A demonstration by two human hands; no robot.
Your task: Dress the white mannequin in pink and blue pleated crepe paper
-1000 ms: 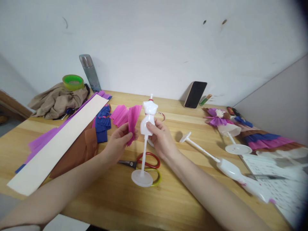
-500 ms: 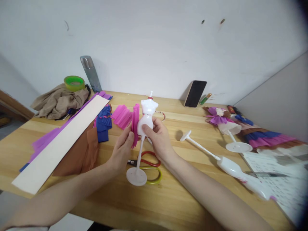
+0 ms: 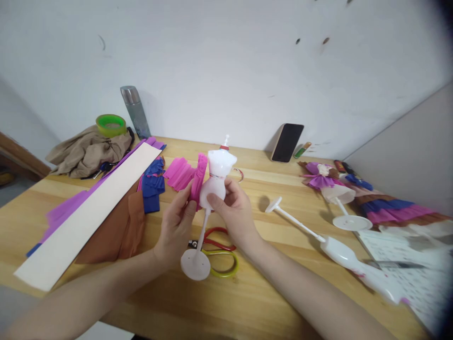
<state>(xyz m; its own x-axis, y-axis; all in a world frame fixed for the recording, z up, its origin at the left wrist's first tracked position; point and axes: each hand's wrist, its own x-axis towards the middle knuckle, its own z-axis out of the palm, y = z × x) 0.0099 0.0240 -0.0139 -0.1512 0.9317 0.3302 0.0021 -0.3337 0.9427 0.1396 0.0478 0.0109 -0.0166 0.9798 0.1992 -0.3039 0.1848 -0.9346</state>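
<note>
My right hand (image 3: 238, 208) is closed round the hips of a small white mannequin (image 3: 220, 163), thumb across its front. The mannequin tilts slightly, its round base (image 3: 195, 265) towards me, with a red band at the neck and a thin reddish line at the waist. Between the thumb and fingers of my left hand (image 3: 177, 219) is a folded strip of pink crepe paper (image 3: 199, 178), held upright against the mannequin's left side. Another pleated pink piece (image 3: 179, 173) lies just behind. Below the hands rest scissors (image 3: 225, 263) with one red and one yellow handle, blades partly hidden.
Left lie a long white strip (image 3: 88, 215), brown paper (image 3: 116, 231), blue paper (image 3: 152, 200), cloth with green tape (image 3: 110, 125), and a flask (image 3: 136, 113). Right are a phone (image 3: 287, 143), a second mannequin lying down (image 3: 341, 252), a dressed one (image 3: 320, 174) and a pen (image 3: 398, 265).
The mannequin has tilted a little, its base swinging left and its top right. The pink strip in my left hand has turned and leans more. The view has shifted slightly.
</note>
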